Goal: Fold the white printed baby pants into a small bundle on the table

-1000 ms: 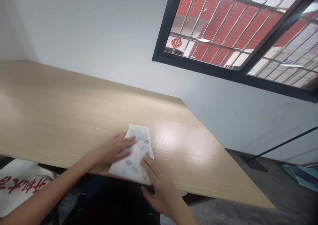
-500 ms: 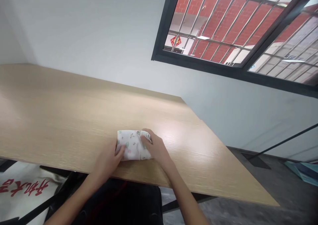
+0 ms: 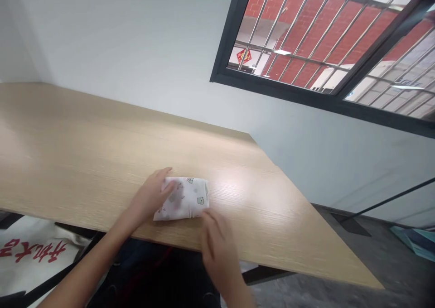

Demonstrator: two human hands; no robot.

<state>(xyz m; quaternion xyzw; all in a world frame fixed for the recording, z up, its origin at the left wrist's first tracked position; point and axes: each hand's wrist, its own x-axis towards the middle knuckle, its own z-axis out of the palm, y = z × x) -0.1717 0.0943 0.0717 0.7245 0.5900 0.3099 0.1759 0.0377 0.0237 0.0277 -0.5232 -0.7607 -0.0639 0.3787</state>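
A folded white cloth point(image 3: 185, 199) printed with small animal figures lies flat on the wooden table point(image 3: 272, 235), close to its near edge. At its left end rests my left hand point(image 3: 154, 192), open, with the thumb over the top face and the fingers stretched past the far left corner. My right hand point(image 3: 219, 242) is at the near right corner, its fingers drawn together there and slightly blurred. The fingertips touch that corner and seem to pinch it. The cloth's underside is hidden.
Behind the table rises a white wall point(image 3: 136, 45) with a dark-framed, barred window point(image 3: 272, 84). A white fabric item with red characters point(image 3: 34, 249) is below the table's near edge at left. The table's right edge slants toward a grey floor point(image 3: 326, 285).
My right hand has left the cloth's right end and come down to its near right corner. My left hand has shifted up and opened. The cloth looks flatter and neater.
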